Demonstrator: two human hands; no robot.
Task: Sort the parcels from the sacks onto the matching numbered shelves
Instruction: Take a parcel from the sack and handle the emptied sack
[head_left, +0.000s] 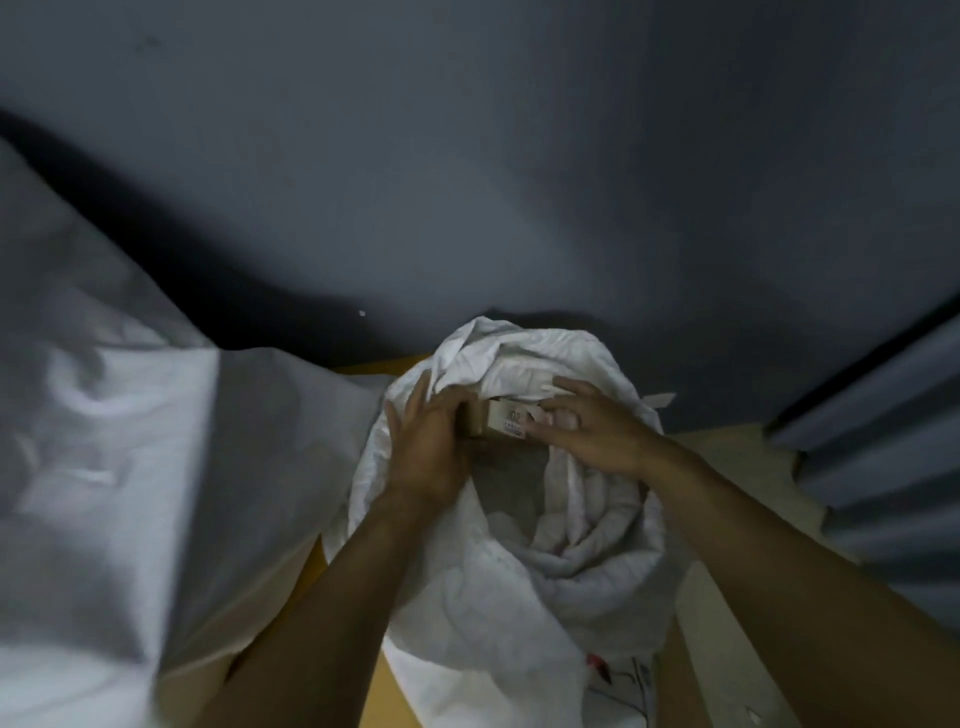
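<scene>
A small brown cardboard parcel (498, 418) with a white label reading "02" sits at the mouth of an open white sack (519, 571) in the middle of the view. My left hand (428, 447) grips the parcel's left end, fingers curled round it. My right hand (587, 423) holds its right end, with fingertips over the label's edge. The sack's rim is rolled down and its inside is dim. No numbered shelf is in view.
A second large white sack (104, 441) fills the left side. Flattened brown cardboard (737, 467) lies under the sacks. A dark grey wall (467, 156) stands straight ahead. Ribbed grey panels (893, 467) run along the right.
</scene>
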